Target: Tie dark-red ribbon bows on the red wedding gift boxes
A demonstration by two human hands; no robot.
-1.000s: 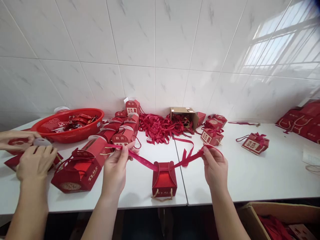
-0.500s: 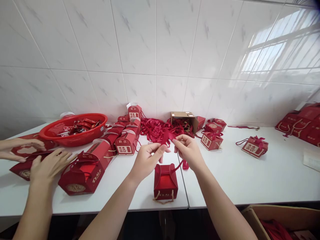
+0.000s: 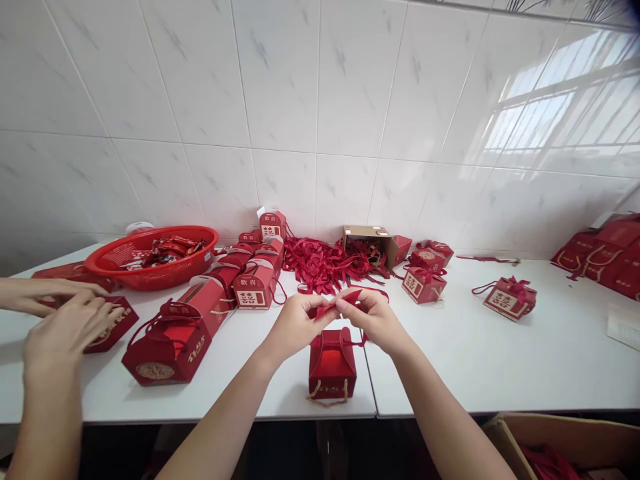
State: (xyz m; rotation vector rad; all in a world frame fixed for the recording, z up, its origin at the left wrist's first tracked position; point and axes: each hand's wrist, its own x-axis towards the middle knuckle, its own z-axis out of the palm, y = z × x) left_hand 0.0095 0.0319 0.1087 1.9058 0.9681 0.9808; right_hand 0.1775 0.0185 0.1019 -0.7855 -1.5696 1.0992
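Observation:
Both my left hand [image 3: 300,323] and my right hand [image 3: 373,317] are closed on a red ribbon [image 3: 327,311], fingertips meeting above a small box. That red gift box [image 3: 332,367] stands upright near the table's front edge, a twisted cord handle hanging on its front. From the box's top right a strip of ribbon runs up toward my right hand. Behind my fingers lies a heap of loose red ribbons [image 3: 315,260]. My fingers partly hide the held ribbon, so its knot or fold cannot be made out.
At left, a co-worker's hands [image 3: 65,320] work on another red box [image 3: 113,327]. A red plastic basket [image 3: 155,275] holds wrapped sweets. Rows of red boxes [image 3: 170,347] stand left of me. Boxes with bows [image 3: 513,298] sit at right. A carton [image 3: 565,430] is below the table's right side.
My hands have drawn together, and the ribbon between them is bunched closer to my fingertips. The co-worker's box has been turned and shifted right. The view has tilted slightly.

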